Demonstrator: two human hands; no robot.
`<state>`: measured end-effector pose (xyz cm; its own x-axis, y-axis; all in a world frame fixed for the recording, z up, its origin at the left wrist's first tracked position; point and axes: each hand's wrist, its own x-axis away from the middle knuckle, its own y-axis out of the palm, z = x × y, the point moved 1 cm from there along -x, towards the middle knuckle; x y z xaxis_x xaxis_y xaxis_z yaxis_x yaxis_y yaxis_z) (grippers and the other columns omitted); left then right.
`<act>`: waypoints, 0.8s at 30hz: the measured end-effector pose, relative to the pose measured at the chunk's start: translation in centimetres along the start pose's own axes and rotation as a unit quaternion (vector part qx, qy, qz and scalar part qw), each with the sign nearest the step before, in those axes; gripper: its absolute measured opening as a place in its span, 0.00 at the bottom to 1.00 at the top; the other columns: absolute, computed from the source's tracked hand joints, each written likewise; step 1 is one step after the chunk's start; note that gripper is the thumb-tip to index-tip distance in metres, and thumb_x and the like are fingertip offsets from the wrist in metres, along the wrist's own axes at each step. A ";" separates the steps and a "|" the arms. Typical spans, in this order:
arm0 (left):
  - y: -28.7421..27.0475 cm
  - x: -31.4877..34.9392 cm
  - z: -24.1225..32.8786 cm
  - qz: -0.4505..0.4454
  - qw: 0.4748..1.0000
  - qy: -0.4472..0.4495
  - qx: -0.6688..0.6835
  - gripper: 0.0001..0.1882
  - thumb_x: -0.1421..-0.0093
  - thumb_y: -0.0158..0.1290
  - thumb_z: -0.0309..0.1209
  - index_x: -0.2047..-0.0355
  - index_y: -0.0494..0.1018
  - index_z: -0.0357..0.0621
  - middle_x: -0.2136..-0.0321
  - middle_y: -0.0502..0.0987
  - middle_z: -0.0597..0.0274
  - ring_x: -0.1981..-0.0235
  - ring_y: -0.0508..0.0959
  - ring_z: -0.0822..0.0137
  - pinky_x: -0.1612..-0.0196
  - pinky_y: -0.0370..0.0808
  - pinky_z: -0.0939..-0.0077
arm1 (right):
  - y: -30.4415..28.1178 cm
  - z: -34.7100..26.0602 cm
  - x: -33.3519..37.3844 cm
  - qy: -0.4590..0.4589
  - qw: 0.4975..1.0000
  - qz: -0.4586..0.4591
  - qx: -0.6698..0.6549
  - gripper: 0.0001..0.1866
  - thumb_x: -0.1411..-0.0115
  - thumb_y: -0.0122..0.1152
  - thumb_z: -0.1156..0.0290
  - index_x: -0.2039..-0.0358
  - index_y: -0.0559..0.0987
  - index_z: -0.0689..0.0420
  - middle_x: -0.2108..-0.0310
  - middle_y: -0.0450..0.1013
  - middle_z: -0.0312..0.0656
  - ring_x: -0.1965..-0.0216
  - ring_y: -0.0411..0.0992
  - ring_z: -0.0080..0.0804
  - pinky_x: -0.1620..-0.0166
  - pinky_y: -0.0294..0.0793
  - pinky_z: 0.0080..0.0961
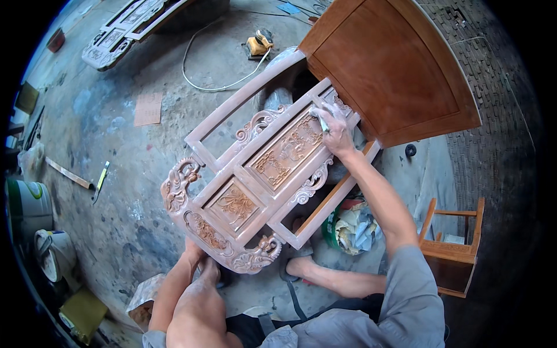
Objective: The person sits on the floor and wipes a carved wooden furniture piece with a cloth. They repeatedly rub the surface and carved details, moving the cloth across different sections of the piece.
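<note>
nearby, sander (259, 44) past carved panel (283, 153)

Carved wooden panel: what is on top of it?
On the carved wooden panel, the right hand holds a small pale piece near the far end; the surface beneath them is covered.

- Cool, diffuse light; soft shadows.
- Faint sheen on brown wooden panel (386, 64), up-right of right fingers (334, 118).
- Fisheye bend, black rim, well out from fingers.
</note>
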<state>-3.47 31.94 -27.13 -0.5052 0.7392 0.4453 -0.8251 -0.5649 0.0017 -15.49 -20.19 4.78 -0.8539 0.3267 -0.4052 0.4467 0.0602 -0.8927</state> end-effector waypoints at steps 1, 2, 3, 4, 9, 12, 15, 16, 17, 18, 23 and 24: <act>0.1 -0.1 -0.4 0.016 1.000 -0.003 0.026 0.29 0.36 0.62 0.40 0.38 0.73 0.41 0.40 0.76 0.45 0.39 0.73 0.45 0.34 0.68 0.56 | 0.2 0.0 -0.1 -0.002 1.000 -0.013 0.009 0.21 0.38 0.62 0.78 0.45 0.83 0.49 0.44 0.76 0.60 0.40 0.73 0.61 0.32 0.67 0.52; -0.1 0.1 -0.7 0.024 0.999 -0.004 0.024 0.29 0.36 0.62 0.40 0.37 0.73 0.41 0.40 0.76 0.46 0.39 0.73 0.45 0.34 0.68 0.56 | 0.4 -0.1 -0.1 -0.005 0.999 -0.026 0.018 0.21 0.38 0.61 0.80 0.45 0.83 0.50 0.44 0.75 0.60 0.40 0.73 0.62 0.35 0.69 0.50; -0.7 0.2 -1.0 0.032 0.999 -0.003 0.020 0.29 0.36 0.62 0.40 0.37 0.73 0.41 0.41 0.76 0.46 0.39 0.73 0.45 0.33 0.68 0.56 | 0.3 -0.2 0.1 0.018 0.999 -0.035 -0.020 0.20 0.37 0.61 0.79 0.45 0.83 0.50 0.43 0.75 0.60 0.40 0.72 0.63 0.34 0.68 0.51; -0.4 0.2 -0.8 0.024 1.000 0.000 -0.007 0.29 0.36 0.62 0.40 0.38 0.73 0.41 0.41 0.76 0.46 0.39 0.73 0.46 0.34 0.68 0.56 | 0.2 -0.1 0.2 0.017 0.999 -0.030 -0.020 0.20 0.37 0.60 0.79 0.45 0.83 0.50 0.43 0.75 0.61 0.39 0.72 0.64 0.34 0.68 0.51; -0.2 0.6 -0.1 0.044 0.994 -0.072 0.067 0.28 0.35 0.61 0.38 0.38 0.73 0.38 0.43 0.78 0.48 0.42 0.75 0.50 0.36 0.70 0.58 | 1.0 0.6 0.6 0.052 0.998 -0.018 -0.029 0.22 0.40 0.60 0.80 0.45 0.83 0.49 0.40 0.74 0.63 0.35 0.69 0.65 0.28 0.62 0.54; -0.6 0.9 1.6 0.040 0.994 -0.090 0.046 0.27 0.34 0.61 0.37 0.38 0.73 0.37 0.44 0.79 0.48 0.44 0.77 0.53 0.38 0.72 0.59 | 0.0 0.4 3.5 0.059 0.998 -0.015 -0.033 0.23 0.40 0.60 0.79 0.44 0.83 0.49 0.39 0.72 0.66 0.34 0.67 0.67 0.28 0.62 0.53; 0.9 1.1 3.7 0.022 0.992 0.001 -0.127 0.27 0.34 0.61 0.36 0.39 0.73 0.37 0.45 0.79 0.49 0.45 0.77 0.54 0.40 0.74 0.60 | -0.1 0.8 4.2 0.069 0.997 0.009 -0.026 0.22 0.37 0.59 0.79 0.43 0.81 0.50 0.38 0.72 0.64 0.34 0.68 0.65 0.30 0.64 0.51; 0.0 1.1 2.7 0.039 0.994 -0.006 -0.101 0.26 0.34 0.61 0.36 0.39 0.73 0.37 0.45 0.79 0.49 0.45 0.77 0.53 0.40 0.74 0.60 | 0.7 0.0 3.0 0.071 0.997 0.018 -0.029 0.22 0.36 0.58 0.79 0.42 0.81 0.50 0.38 0.72 0.62 0.34 0.68 0.64 0.30 0.65 0.50; -1.0 1.3 1.7 0.056 0.996 -0.013 -0.073 0.26 0.34 0.61 0.37 0.39 0.73 0.37 0.45 0.79 0.48 0.45 0.77 0.53 0.40 0.74 0.60 | 1.0 -0.8 2.0 0.063 0.997 0.012 -0.030 0.21 0.36 0.59 0.79 0.43 0.81 0.50 0.37 0.72 0.62 0.35 0.69 0.63 0.31 0.65 0.52; -0.9 1.2 1.5 0.051 0.996 -0.021 -0.071 0.26 0.34 0.61 0.37 0.39 0.73 0.37 0.45 0.80 0.48 0.45 0.77 0.53 0.40 0.74 0.59 | 0.4 -0.7 2.4 0.048 0.999 0.003 -0.022 0.22 0.36 0.59 0.79 0.42 0.81 0.50 0.37 0.71 0.62 0.34 0.69 0.64 0.31 0.65 0.51; 0.5 0.7 1.7 0.063 0.998 -0.020 -0.023 0.26 0.35 0.61 0.41 0.42 0.75 0.39 0.47 0.81 0.48 0.46 0.78 0.51 0.40 0.73 0.57 | -1.6 0.6 4.6 0.030 0.999 -0.016 0.009 0.22 0.35 0.59 0.78 0.41 0.81 0.50 0.38 0.71 0.65 0.34 0.67 0.66 0.31 0.65 0.52; 0.1 0.7 1.3 0.058 0.997 -0.008 -0.058 0.25 0.35 0.61 0.42 0.43 0.76 0.40 0.47 0.81 0.48 0.46 0.78 0.49 0.40 0.74 0.57 | -1.1 0.5 4.4 0.045 0.999 -0.015 -0.002 0.23 0.37 0.59 0.78 0.41 0.81 0.49 0.38 0.72 0.65 0.34 0.67 0.65 0.29 0.63 0.52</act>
<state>-3.61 31.95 -25.63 -0.5954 0.6652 0.4505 -0.7856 -0.5996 -0.1527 -19.85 -19.33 3.84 -0.8391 0.4083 -0.3595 0.4233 0.0747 -0.9029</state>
